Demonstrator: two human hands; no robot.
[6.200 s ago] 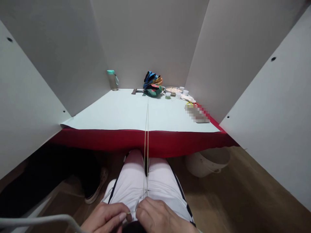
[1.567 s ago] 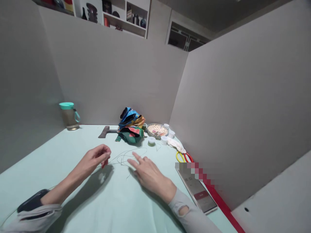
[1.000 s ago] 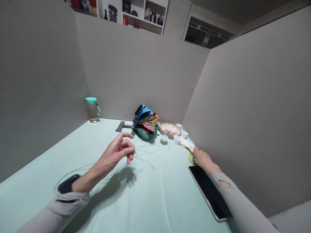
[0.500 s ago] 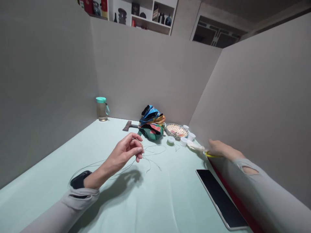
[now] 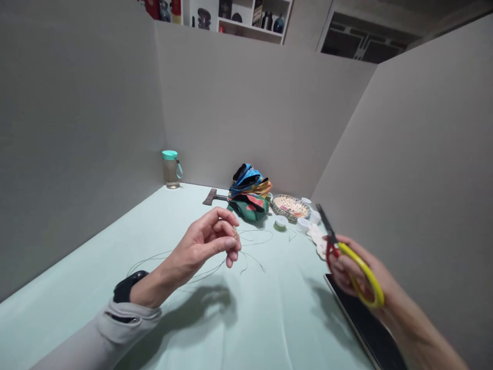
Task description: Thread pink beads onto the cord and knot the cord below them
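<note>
My left hand (image 5: 210,245) is raised above the pale green table (image 5: 96,288), thumb and fingers pinched on a thin thread (image 5: 250,239) that trails in loops over the cloth. My right hand (image 5: 352,267) is lifted at the right and grips a pair of scissors (image 5: 348,257) with yellow and red handles, the dark blades pointing up and to the left. A dark watch sits on my left wrist.
At the back lie a heap of coloured fabric (image 5: 248,198), a woven basket (image 5: 290,207), several small white cups (image 5: 304,222), a white cloth, a dark flat tool (image 5: 213,197) and a teal-lidded bottle (image 5: 170,168). A phone (image 5: 370,329) lies under my right arm. Grey partitions surround the table.
My right hand reached to the table's right edge, took up the scissors and has now lifted them toward the middle. My left hand kept its pinch on the thread and rose slightly.
</note>
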